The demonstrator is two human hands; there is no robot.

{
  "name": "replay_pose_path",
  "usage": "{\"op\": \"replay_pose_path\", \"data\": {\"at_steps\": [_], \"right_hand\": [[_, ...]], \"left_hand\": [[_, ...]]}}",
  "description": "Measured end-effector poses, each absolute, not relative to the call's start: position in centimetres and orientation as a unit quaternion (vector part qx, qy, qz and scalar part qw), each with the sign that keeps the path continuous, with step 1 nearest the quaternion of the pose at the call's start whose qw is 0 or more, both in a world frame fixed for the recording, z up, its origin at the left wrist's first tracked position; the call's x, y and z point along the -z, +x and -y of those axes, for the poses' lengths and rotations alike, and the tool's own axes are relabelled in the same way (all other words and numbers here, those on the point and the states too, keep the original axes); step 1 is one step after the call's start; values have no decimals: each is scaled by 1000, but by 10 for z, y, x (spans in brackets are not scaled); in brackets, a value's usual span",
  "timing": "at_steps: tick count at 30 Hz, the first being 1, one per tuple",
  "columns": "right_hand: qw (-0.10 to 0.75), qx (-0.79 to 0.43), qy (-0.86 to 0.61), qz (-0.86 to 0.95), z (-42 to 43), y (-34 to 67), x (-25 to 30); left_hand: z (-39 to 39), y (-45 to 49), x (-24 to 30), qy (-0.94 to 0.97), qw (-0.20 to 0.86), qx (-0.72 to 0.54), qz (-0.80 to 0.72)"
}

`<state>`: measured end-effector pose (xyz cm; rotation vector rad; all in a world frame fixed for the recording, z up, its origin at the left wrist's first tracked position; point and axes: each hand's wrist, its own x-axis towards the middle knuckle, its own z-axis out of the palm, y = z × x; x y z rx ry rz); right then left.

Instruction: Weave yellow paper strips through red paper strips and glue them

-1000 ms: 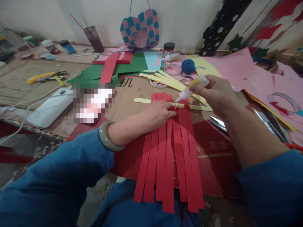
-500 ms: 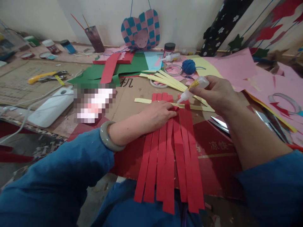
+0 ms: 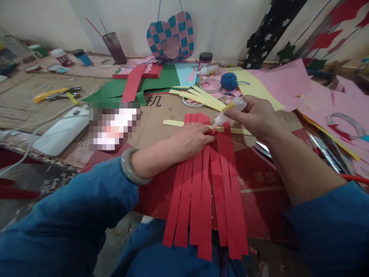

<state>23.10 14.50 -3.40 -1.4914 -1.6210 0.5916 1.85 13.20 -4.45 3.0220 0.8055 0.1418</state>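
Grip, right hand (image 3: 253, 117): closed in a pinch around a small white glue bottle (image 3: 232, 111) with a yellow band. The bottle is held tilted, its nozzle pointed down and left, just above the red paper strips (image 3: 207, 188). Grip, left hand (image 3: 190, 138): open, laid flat on the upper part of the strips with the fingers extended; nothing is grasped. A pale stone bangle (image 3: 129, 167) is worn on that wrist.

The strips are laid side by side on a dark red printed card (image 3: 259, 181), with their loose ends running toward the wearer. Their upper part is crossed by a single yellow paper strip (image 3: 175, 122), woven through them. Further yellow strips (image 3: 198, 96) are fanned out just beyond, on a corrugated cardboard sheet (image 3: 161, 115).

Also held on the desk (image 3: 37, 157): a ball of blue yarn (image 3: 229, 81), a second glue bottle (image 3: 206, 70), pink paper sheets (image 3: 282, 80), green paper (image 3: 161, 79), scissors (image 3: 263, 151) and yellow-handled pliers (image 3: 50, 94). A checked paper weaving (image 3: 170, 36) is hung on the wall behind.
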Motion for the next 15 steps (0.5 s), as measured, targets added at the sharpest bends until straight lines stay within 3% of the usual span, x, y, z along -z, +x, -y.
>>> {"op": "replay_pose_path", "data": {"at_steps": [15], "right_hand": [[406,-277,-626,606,-141,233,18]], "left_hand": [[-131,17,43,964,13,-53,-259]]}}
